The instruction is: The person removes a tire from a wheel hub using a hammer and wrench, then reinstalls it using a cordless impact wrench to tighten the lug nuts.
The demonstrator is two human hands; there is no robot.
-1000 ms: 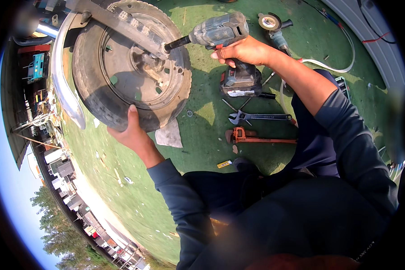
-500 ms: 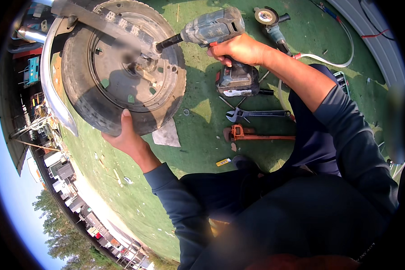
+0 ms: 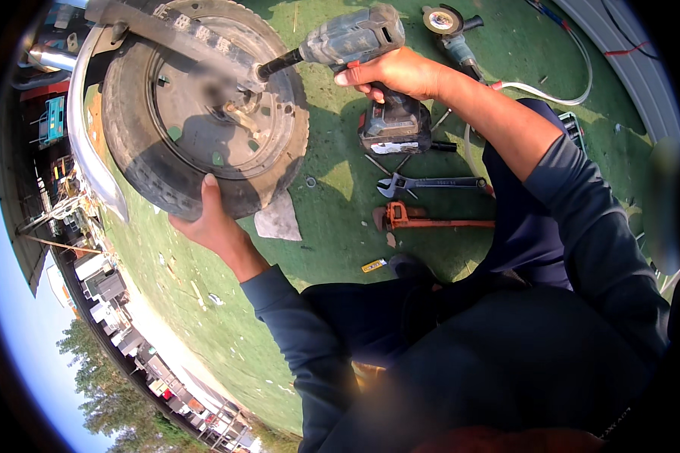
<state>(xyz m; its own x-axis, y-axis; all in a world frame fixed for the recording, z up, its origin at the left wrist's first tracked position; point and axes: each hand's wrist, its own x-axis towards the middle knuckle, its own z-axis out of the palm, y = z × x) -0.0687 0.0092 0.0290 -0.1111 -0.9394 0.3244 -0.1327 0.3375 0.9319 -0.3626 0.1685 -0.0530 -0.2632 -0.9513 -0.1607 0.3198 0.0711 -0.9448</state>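
Observation:
A cordless impact wrench (image 3: 351, 39) is in my right hand (image 3: 402, 74), whose fingers are wrapped round its grip near the trigger. Its dark socket (image 3: 281, 65) reaches left to the end of a metal arm (image 3: 177, 41) lying across a wheel (image 3: 185, 143), around the axle fixing. That wheel has a worn black tyre and a dusty grey rim with cut-out holes. At the tyre's lower edge, my left hand (image 3: 217, 226) grips it with the thumb on the sidewall; the other fingers are partly hidden underneath.
On the green floor lie an adjustable wrench (image 3: 431, 183), an orange pipe wrench (image 3: 438, 221), a pale cloth (image 3: 278, 219) and a yellow marker-like item (image 3: 373, 266). An angle grinder (image 3: 453, 41) lies at the far right beside a clear hose (image 3: 551, 100). A curved silver fender (image 3: 87, 136) borders the wheel.
The whole view has shifted slightly, so wheel and tools sit a little higher and further left. Both hands keep their holds; the impact wrench stays at the metal arm.

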